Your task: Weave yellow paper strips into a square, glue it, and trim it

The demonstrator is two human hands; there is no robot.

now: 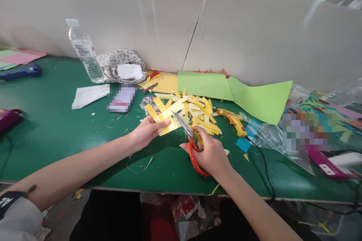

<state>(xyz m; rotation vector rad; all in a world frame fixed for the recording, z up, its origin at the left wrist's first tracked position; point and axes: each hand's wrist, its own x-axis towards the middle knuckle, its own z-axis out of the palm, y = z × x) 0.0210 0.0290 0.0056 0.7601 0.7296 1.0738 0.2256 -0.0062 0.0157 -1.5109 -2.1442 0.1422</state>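
Observation:
My left hand (147, 131) pinches a small piece of yellow paper (166, 117) cut into strips, holding it just above the green table (56, 120). My right hand (210, 154) grips red-handled scissors (190, 142), fingers through the loops. The blades are slightly apart and point up-left into the yellow paper. A heap of loose yellow strips (198, 113) lies right behind the scissors.
A yellow glue gun (233, 119) with a black cord lies right of the strips. Green paper sheets (234, 92) lean at the back wall. A water bottle (85, 52), a patterned pouch (121, 64), white tissue (89, 95) and clear plastic bags (283, 135) surround the spot.

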